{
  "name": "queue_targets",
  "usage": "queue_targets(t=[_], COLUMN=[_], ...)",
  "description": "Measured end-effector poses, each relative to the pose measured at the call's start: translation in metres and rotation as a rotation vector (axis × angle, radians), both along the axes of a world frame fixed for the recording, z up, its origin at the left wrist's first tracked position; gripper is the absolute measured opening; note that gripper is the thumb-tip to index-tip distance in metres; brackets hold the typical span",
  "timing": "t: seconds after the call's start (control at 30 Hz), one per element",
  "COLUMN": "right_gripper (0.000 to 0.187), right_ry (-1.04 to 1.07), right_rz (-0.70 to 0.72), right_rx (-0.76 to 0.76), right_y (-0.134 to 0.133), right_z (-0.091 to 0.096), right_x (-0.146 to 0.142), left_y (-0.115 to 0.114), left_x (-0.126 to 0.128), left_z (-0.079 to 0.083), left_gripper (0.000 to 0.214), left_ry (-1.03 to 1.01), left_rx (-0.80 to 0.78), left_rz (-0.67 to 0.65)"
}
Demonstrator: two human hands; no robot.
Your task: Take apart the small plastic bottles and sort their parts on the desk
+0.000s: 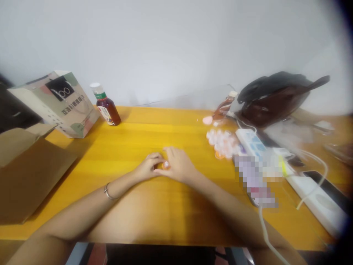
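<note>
My two hands meet above the middle of the wooden table. Between them shows a small orange and white thing, blurred and partly covered by fingers, so its kind is unclear. My left hand has its fingers curled in and its fingertips at the thing's left side. From the right, my right hand curves its thumb and fingers round it. A metal bracelet circles my left wrist.
At left stand a cardboard box, a printed paper bag and a dark red bottle. Toward the right lie a cluster of small whitish-orange pieces, a phone, power strips with cables, a brown bottle and a dark bag.
</note>
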State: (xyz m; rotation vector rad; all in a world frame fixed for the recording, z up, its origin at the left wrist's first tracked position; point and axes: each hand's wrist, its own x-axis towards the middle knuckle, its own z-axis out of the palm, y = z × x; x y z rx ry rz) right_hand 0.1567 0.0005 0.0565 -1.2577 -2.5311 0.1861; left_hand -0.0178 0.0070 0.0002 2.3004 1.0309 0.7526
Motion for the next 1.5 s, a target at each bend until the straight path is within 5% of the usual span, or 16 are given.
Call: queue_targets(t=[0.2, 0.33, 0.43, 0.53, 0.6, 0.7, 0.8, 0.9, 1.0, 1.1, 1.17, 1.27, 1.37, 1.5], right_gripper=[0.021, 0.037, 0.046, 0.032, 0.023, 0.035, 0.047, 0.032, 0.018, 0.035, 0.044, 0.034, 0.019, 0.033], right_ry=[-0.181, -0.008, 0.029, -0.055, -0.066, 0.023, 0.066, -0.037, -0.070, 0.034, 0.072, 0.003, -0.035, 0.034], right_rz=[-0.028, 0.144, 0.037, -0.070, -0.009, 0.127, 0.060, -0.045, 0.036, 0.157, 0.111, -0.023, 0.045, 0.078], right_rx=[-0.106, -0.092, -0.064, -0.124, -0.169, -0.144, -0.077, -0.100, -0.132, -0.110, -0.101, -0.160, -0.201, -0.117], right_y=[0.000, 0.001, 0.001, 0.001, 0.001, 0.001, 0.001, 0.000, 0.001, 0.001, 0.001, 0.002, 0.002, 0.001], right_z=[-0.002, 0.004, 0.007, 0.006, 0.004, 0.004, 0.004, 0.003, 0.002, 0.004, 0.004, 0.004, 0.004, 0.006], right_x=[-0.003, 0.008, 0.006, 0.001, 0.001, 0.006, 0.007, 0.002, 0.003, 0.008, 0.009, 0.006, 0.006, 0.007], left_y=[-0.002, 0.000, 0.001, -0.001, -0.001, -0.001, 0.000, 0.000, 0.000, 0.000, 0.000, -0.001, -0.001, 0.000], left_x=[0.001, 0.000, 0.001, 0.002, 0.002, 0.001, 0.001, 0.001, 0.001, 0.002, 0.002, 0.002, 0.002, 0.002], left_z=[0.001, 0.001, 0.001, 0.002, 0.003, 0.002, 0.000, 0.000, 0.001, 0.001, 0.001, 0.001, 0.001, 0.000], left_gripper=[0.025, 0.029, 0.028, 0.026, 0.026, 0.029, 0.030, 0.027, 0.028, 0.031, 0.030, 0.026, 0.028, 0.030], left_ry=[-0.013, -0.018, 0.005, 0.008, 0.002, -0.005, 0.002, 0.014, 0.011, -0.003, -0.005, 0.009, 0.011, 0.001], left_rx=[0.014, 0.021, 0.019, 0.018, 0.018, 0.016, 0.018, 0.018, 0.019, 0.012, 0.014, 0.029, 0.041, 0.035], left_rz=[0.007, 0.014, 0.010, 0.018, 0.025, 0.016, 0.006, 0.017, 0.020, 0.015, 0.012, 0.020, 0.020, 0.014])
